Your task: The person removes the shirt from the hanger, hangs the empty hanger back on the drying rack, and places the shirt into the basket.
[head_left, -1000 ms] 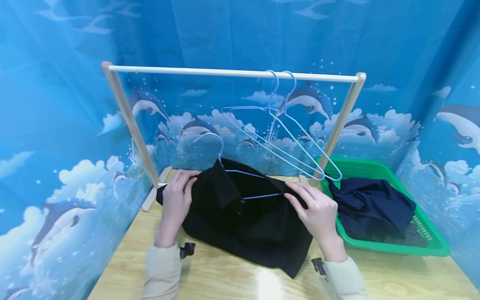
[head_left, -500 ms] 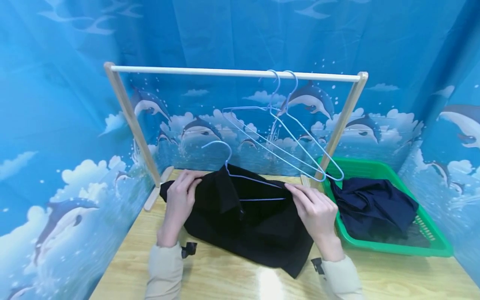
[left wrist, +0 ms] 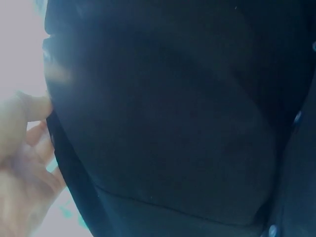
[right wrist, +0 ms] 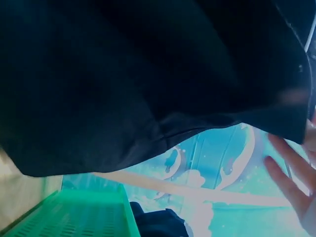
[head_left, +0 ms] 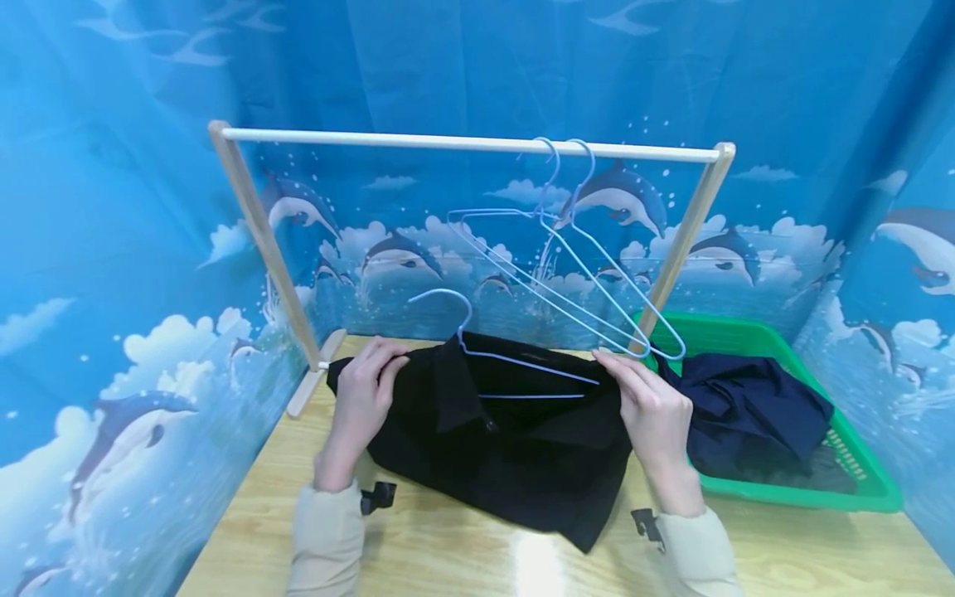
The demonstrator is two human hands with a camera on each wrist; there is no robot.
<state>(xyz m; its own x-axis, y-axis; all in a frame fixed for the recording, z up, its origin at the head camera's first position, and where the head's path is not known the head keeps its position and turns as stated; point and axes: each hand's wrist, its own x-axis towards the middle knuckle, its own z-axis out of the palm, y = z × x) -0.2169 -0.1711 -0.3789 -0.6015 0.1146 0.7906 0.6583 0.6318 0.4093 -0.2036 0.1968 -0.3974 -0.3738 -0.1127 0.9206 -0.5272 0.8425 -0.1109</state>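
Note:
A black collared shirt (head_left: 515, 464) hangs between both hands above the table, with a light blue wire hanger (head_left: 533, 365) partly inside it. The hanger's hook rises out of the collar, tilted to the left. My left hand (head_left: 363, 394) pinches the shirt at its left shoulder; in the left wrist view the thumb (left wrist: 37, 106) lies on the cloth's edge. At the other shoulder my right hand (head_left: 651, 410) pinches the cloth near the hanger's right end. That end of the hanger is hidden by the shirt. Small buttons (left wrist: 297, 117) show along the shirt front.
Behind the shirt stands a rack with a white rod (head_left: 388, 141) and wooden legs (head_left: 264, 249). Two blue wire hangers (head_left: 589, 249) hang on its right half. A green basket (head_left: 791, 493) holding dark navy cloth (head_left: 753, 406) sits on the wooden table (head_left: 433, 547) at the right.
The hanger and its hook have shifted right and slightly down. My right hand has moved right and a little up, drawing the shirt's shoulder outward. The left hand has barely moved.

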